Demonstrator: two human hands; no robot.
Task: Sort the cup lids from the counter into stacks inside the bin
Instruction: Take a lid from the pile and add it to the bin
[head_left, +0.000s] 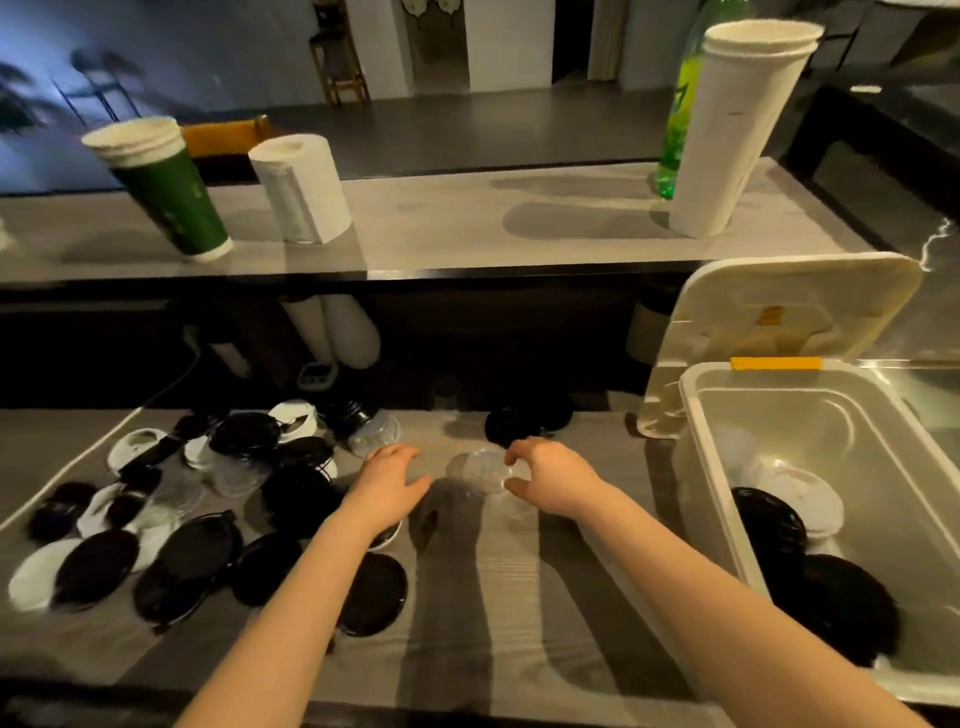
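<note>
Several black, white and clear cup lids (197, 499) lie scattered on the left half of the counter. A clear domed lid (475, 470) sits mid-counter; my right hand (550, 480) curls round its right side, thumb and fingers pinching it. My left hand (392, 480) hovers just left of it, fingers relaxed, holding nothing. A black lid (506, 423) lies behind the clear one. The translucent bin (722, 467) stands at the right and holds black lids (769, 519), a white lid (810, 499) and clear lids at its back.
The bin's cream cover (789, 317) leans against the back ledge behind the bin. On the raised shelf stand a green cup stack (166, 192), a paper towel roll (301, 187), a tall white cup stack (737, 130) and a green bottle (680, 114).
</note>
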